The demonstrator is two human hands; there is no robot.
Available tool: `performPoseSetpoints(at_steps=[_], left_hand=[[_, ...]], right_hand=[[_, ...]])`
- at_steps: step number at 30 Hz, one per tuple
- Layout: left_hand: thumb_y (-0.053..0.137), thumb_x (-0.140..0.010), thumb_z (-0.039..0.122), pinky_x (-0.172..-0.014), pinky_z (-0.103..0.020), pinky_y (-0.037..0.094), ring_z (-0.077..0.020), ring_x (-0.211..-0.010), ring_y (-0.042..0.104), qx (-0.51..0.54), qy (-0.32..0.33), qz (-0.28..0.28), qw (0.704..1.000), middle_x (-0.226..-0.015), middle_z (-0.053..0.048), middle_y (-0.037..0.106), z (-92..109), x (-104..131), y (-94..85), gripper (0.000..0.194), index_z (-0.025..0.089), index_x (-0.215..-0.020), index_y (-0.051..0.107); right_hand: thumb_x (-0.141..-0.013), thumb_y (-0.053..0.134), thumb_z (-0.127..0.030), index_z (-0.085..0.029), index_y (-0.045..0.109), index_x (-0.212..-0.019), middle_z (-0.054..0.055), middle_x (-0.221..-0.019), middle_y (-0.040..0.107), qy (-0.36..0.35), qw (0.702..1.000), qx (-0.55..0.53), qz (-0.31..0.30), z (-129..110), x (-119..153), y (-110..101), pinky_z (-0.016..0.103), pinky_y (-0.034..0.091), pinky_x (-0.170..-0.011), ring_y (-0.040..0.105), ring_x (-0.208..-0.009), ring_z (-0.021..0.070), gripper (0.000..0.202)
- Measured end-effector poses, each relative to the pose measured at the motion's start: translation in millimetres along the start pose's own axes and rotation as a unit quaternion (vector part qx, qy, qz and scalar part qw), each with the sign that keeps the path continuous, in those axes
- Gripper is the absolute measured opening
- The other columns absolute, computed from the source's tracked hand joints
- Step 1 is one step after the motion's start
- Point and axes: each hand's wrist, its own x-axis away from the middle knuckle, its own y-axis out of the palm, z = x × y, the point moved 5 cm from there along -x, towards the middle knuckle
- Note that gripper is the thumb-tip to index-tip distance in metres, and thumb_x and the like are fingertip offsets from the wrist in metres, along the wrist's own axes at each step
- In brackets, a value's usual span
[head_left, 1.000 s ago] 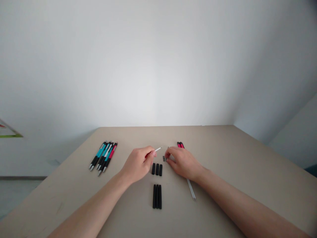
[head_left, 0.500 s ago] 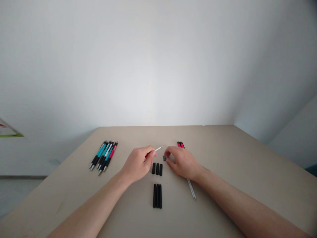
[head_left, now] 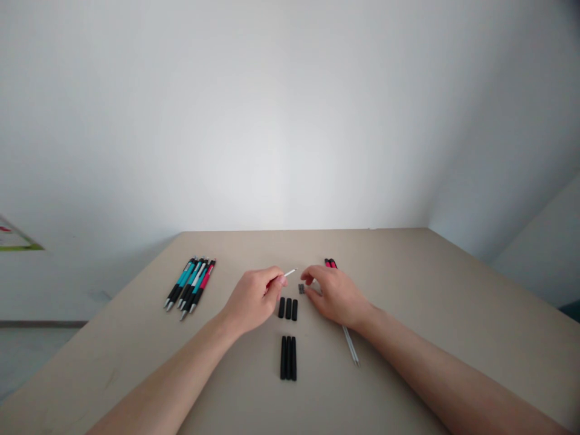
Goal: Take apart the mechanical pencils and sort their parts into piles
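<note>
Pens (head_left: 198, 280) lie left, black tubes (head_left: 289, 357) centre; the right hand (head_left: 333, 294) part-hides two white refills (head_left: 350, 347).
A slim white refill (head_left: 290, 273) slants up from the left hand's (head_left: 255, 297) pinch; the right's finger and thumb stand apart beside small grey springs (head_left: 301, 289).

The table (head_left: 399, 284) looks smooth and matt, the wall (head_left: 285, 121) matt too; the black tubes (head_left: 289, 357) seem dull plastic or rubber, the pens (head_left: 194, 283) plastic with shiny metallic tips (head_left: 183, 315), the held refill (head_left: 290, 272) smooth plastic
</note>
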Motion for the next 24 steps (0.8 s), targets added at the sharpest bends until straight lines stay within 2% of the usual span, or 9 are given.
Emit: performPoseSetpoints(at_steps=[3,6,9,11,14,19,24], left_hand=[[0.038,-0.091,0.026,-0.053,-0.021,0.032,-0.01,-0.052,0.045,-0.021,0.006,-0.01,1.0,-0.058,0.002,0.054,0.8,0.2,0.5,0.028,0.017,-0.07,0.055],[0.039,-0.09,0.025,-0.054,-0.021,0.031,-0.0098,-0.052,0.044,-0.032,0.023,-0.029,0.999,-0.056,0.003,0.05,3.9,0.8,2.5,0.03,0.017,-0.064,0.051],[0.039,-0.091,0.025,-0.055,-0.021,0.031,-0.0098,-0.054,0.044,-0.027,0.051,-0.056,0.997,-0.056,0.003,0.049,8.9,1.7,6.7,0.032,0.017,-0.062,0.05],[0.038,-0.091,0.025,-0.055,-0.021,0.032,-0.0098,-0.054,0.045,-0.019,0.059,-0.071,0.996,-0.056,0.003,0.051,10.7,2.0,9.2,0.033,0.017,-0.061,0.05],[0.038,-0.092,0.026,-0.055,-0.021,0.031,-0.0097,-0.053,0.045,-0.014,0.047,-0.073,0.996,-0.056,0.002,0.052,9.7,1.7,9.8,0.033,0.017,-0.062,0.051],[0.04,-0.091,0.028,-0.053,-0.021,0.03,-0.0096,-0.052,0.044,-0.022,0.02,-0.045,0.999,-0.055,0.003,0.051,6.6,1.0,5.0,0.033,0.017,-0.062,0.052],[0.039,-0.091,0.029,-0.052,-0.021,0.031,-0.0098,-0.051,0.044,-0.029,0.006,-0.028,0.999,-0.057,0.002,0.055,2.7,1.1,3.7,0.031,0.017,-0.069,0.058]], right_hand=[[-0.081,0.05,-0.016,-0.017,0.058,-0.101,0.004,-0.088,0.066,-0.006,0.998,-0.036,0.058,-6.9,1.9,-12.1,0.026,0.039,-0.065,0.056,-0.071,0.0138,0.022],[-0.083,0.054,-0.025,-0.017,0.058,-0.104,0.004,-0.086,0.065,-0.045,0.994,-0.07,0.074,-17.7,4.4,-20.1,0.025,0.038,-0.062,0.053,-0.064,0.012,0.023],[-0.088,0.049,-0.031,-0.016,0.061,-0.089,0.003,-0.077,0.063,-0.081,0.991,-0.084,0.063,-24.7,5.0,-20.6,0.024,0.037,-0.061,0.051,-0.062,0.0116,0.019],[-0.092,0.045,-0.031,-0.016,0.061,-0.079,0.004,-0.072,0.061,-0.095,0.99,-0.084,0.057,-25.7,4.1,-18.8,0.024,0.036,-0.06,0.05,-0.063,0.0117,0.025],[-0.093,0.042,-0.029,-0.016,0.06,-0.075,0.003,-0.069,0.059,-0.097,0.99,-0.074,0.066,-22.1,2.4,-19.1,0.024,0.035,-0.06,0.049,-0.062,0.0118,0.028],[-0.092,0.043,-0.034,-0.017,0.058,-0.073,0.002,-0.064,0.056,-0.026,0.989,-0.073,0.122,-3.1,2.7,-31.3,0.024,0.033,-0.057,0.045,-0.057,0.0115,0.03],[-0.089,0.045,-0.043,-0.017,0.053,-0.065,-0.001,-0.055,0.047,0.068,0.972,-0.159,0.159,16.3,4.2,-32.2,0.023,0.031,-0.051,0.04,-0.052,0.0111,0.035]])
